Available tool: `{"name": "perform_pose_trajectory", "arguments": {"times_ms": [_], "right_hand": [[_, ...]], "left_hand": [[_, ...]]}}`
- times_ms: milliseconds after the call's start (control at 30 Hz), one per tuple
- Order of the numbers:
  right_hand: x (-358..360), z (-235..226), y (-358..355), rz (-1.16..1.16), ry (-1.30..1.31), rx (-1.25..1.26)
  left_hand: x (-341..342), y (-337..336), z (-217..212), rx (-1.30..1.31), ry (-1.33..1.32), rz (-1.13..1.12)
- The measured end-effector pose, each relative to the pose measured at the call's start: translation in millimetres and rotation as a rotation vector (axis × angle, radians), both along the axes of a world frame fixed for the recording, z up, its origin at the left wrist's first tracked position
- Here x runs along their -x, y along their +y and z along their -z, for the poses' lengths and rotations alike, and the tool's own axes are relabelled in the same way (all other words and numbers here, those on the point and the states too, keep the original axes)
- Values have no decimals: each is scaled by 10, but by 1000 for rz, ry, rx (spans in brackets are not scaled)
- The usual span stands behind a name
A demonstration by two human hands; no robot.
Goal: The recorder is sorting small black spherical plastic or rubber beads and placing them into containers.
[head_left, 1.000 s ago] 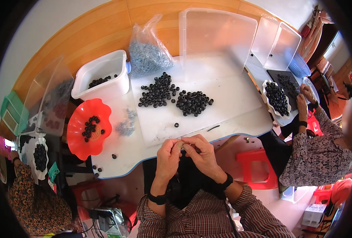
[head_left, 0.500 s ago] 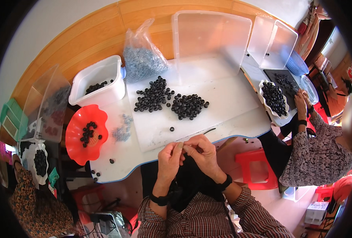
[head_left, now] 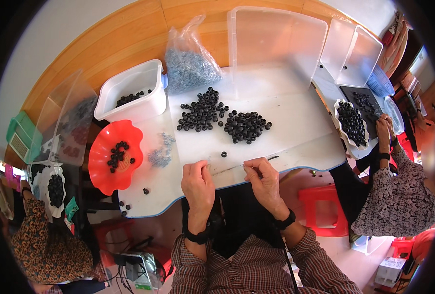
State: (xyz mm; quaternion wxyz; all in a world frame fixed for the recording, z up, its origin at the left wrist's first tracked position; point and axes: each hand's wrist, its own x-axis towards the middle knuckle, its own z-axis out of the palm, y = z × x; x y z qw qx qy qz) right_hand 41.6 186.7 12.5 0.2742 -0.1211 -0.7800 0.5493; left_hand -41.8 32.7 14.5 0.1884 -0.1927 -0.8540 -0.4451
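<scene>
Head view, left hand and right hand apart, fingers curled, can't tell if gripping anything, single bead beyond, bead piles farther back, red bowl left.

Worn on the person's head, one fisheye camera looks down and forward from near above and behind the left grip and right grip, across the counter beyond them.

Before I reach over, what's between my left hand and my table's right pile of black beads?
One black bead lies between your left hand and that pile, in the head view.
</scene>
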Motion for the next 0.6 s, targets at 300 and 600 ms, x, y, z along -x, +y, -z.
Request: {"name": "perform_pose_trajectory", "arguments": {"times_ms": [300,600], "right_hand": [[3,39,-19,4,-7,-51],[-1,66,-15,0,24,-54]], "left_hand": [[64,197,-32,39,-13,55],[42,431,-88,322,-15,31]]}}
